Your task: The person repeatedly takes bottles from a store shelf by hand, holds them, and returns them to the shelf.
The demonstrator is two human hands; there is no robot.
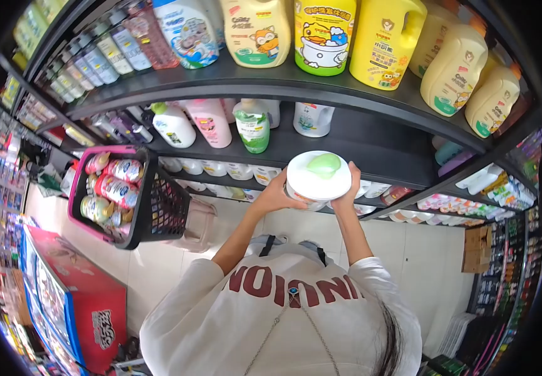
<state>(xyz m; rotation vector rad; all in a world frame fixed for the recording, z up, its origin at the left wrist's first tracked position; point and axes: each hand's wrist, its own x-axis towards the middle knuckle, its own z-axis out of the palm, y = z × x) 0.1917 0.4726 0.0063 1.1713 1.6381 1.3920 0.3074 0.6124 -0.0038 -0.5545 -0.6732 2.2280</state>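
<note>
A round white tub (302, 178) with a pale green cap on its white lid is held up in front of the middle shelf. My left hand (275, 193) is closed round its left side, fingers partly hidden beneath. On the right side, my right hand (350, 188) grips it as well. The lid faces up toward me, and most of the tub's side wall is hidden. Just beyond it on the middle shelf stand a green-and-white bottle (252, 127), a pink bottle (210, 122) and a white bottle with a blue label (313, 119).
Large yellow bottles (387, 41) line the upper shelf (252, 80). To my left, a black basket with a pink rim (164, 203) holds several red and cream bottles and rests on a pinkish stool (199, 225). A red display box (98, 307) stands at lower left, a cardboard box (476, 247) at right.
</note>
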